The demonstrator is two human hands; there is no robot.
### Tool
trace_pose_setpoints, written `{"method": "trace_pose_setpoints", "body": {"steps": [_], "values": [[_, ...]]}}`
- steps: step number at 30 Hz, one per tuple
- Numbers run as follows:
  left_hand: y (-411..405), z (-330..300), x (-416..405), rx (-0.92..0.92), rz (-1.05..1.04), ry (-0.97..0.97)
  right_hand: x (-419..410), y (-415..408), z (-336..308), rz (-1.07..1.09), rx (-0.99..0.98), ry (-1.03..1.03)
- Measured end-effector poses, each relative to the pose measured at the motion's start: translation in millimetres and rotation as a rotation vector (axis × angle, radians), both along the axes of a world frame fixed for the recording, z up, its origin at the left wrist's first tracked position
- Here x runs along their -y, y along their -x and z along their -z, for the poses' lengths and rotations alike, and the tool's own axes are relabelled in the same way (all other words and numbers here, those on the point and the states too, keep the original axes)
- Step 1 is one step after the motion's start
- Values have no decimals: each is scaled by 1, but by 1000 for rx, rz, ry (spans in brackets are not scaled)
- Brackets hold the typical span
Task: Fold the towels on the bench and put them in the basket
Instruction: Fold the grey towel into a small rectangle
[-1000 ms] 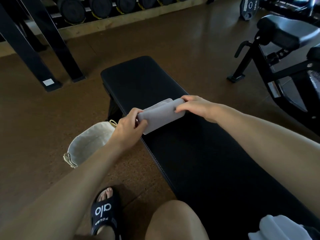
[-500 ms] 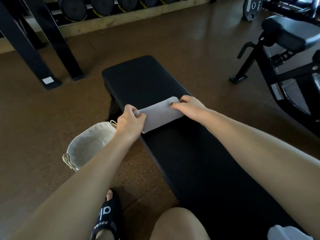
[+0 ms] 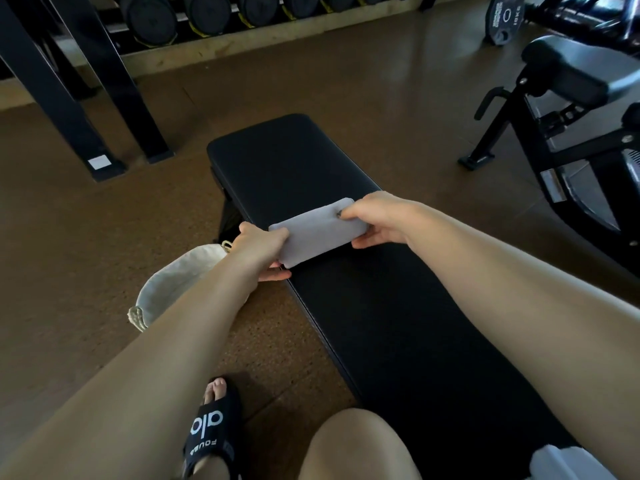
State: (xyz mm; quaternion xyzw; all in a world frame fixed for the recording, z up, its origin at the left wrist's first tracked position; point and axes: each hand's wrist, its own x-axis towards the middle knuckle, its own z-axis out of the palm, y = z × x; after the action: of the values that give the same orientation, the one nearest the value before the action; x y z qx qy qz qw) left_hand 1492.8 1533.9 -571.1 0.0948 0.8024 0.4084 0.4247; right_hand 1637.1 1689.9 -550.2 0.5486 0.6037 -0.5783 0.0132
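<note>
Both hands grip one folded grey towel (image 3: 318, 233): the left hand (image 3: 261, 249) pinches its 8 o'clock end, thumb on top and fingers beneath, while the right hand (image 3: 377, 220) curls round its 2 o'clock end. Largest of the things is the black worktop (image 3: 398, 323), running from 11 o'clock to 5 o'clock, with the towel at its left edge. A cream fabric basket (image 3: 173, 285) sits on the floor at 8 o'clock. A black slide sandal (image 3: 213, 434) shows at 6 o'clock.

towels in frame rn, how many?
2. A folded grey towel sits on the bench, gripped by both hands. Another light towel shows at the bottom right edge, mostly cut off. The basket may hide more.
</note>
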Motion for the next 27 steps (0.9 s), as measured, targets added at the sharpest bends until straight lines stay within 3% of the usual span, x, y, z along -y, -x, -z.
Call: {"method": "trace_pose_setpoints", "body": {"steps": [4,8,15,20,27], "values": [[-5,-2,25,311,-74,-18,16,-12,-3,15,-81,231],[-4,-1,45,425,-190,-100,42,-18,-5,-30,-149,348],[7,-12,76,373,-364,-246,82,-16,-18,-99,-246,392],[55,-30,100,132,-405,-269,131,15,-28,-187,-338,405],[115,-10,129,83,-468,-284,169,84,13,-162,-351,455]]}}
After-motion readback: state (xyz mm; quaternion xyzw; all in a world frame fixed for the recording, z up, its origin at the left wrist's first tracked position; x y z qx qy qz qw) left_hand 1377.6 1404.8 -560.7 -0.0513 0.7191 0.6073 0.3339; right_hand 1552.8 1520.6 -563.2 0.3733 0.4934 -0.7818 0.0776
